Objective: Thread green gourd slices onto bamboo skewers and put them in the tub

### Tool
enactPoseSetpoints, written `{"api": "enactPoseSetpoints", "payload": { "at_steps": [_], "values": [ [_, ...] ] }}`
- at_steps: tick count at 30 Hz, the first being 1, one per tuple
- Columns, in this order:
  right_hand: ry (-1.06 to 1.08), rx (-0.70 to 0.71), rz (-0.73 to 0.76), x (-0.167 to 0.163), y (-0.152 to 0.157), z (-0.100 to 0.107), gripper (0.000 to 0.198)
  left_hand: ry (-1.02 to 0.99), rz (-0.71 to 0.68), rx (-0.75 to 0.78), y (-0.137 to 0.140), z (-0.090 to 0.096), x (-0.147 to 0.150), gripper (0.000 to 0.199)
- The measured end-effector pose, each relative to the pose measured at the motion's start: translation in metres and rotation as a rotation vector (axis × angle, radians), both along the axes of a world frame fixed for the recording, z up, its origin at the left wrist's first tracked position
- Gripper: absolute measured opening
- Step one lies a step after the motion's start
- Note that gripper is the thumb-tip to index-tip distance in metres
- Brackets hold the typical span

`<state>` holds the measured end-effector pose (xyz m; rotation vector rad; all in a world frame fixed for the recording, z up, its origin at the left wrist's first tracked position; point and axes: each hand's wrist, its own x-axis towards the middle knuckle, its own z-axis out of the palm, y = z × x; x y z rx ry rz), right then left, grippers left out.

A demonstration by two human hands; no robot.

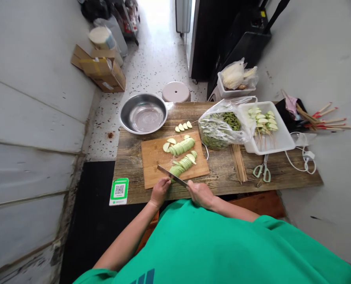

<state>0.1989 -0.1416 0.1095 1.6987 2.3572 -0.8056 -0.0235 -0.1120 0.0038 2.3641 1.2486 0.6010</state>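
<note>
My right hand (201, 194) is wrapped round the handle of a knife (175, 178), its blade pointing left across the near end of a sliced zucchini (183, 165) on the wooden cutting board (151, 169). Pinched fingers of my left hand (160, 192) are at the zucchini's near end, close beside the blade; the exact grip is partly hidden. Farther up the board lies a second row of zucchini slices (182, 146), with a few loose slices (166, 147) at its left. Beyond the board, several slices sit on a skewer (183, 126).
A steel basin (144, 114) stands at the table's far left corner. Rightward are a plastic bag of green vegetables (222, 126), bare skewers (238, 163), a white tray (281, 138) of skewered slices, scissors (262, 170) and a white cable (296, 167). A QR-code sign (119, 191) lies front left.
</note>
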Motion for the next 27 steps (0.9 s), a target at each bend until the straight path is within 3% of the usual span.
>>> {"api": "enactPoseSetpoints", "payload": {
  "at_steps": [5,13,17,22,27],
  "values": [
    [-0.018,0.229,-0.229,0.050,-0.012,-0.001,0.022,0.046,0.185,0.015,-0.013,0.013,0.007,0.023],
    [-0.078,0.330,-0.561,0.146,-0.067,-0.027,0.014,0.077,0.406,-0.041,-0.027,0.027,-0.013,0.025],
    [-0.038,0.349,-0.637,0.164,-0.087,-0.043,0.022,0.161,0.537,-0.107,-0.037,0.029,-0.021,0.031],
    [0.049,0.365,-0.663,0.172,-0.096,-0.073,0.035,0.239,0.644,-0.257,-0.057,0.046,-0.014,0.034],
    [0.116,0.393,-0.723,0.174,-0.103,-0.089,0.039,0.198,0.595,-0.335,-0.068,0.053,0.001,0.030]
  ]
}}
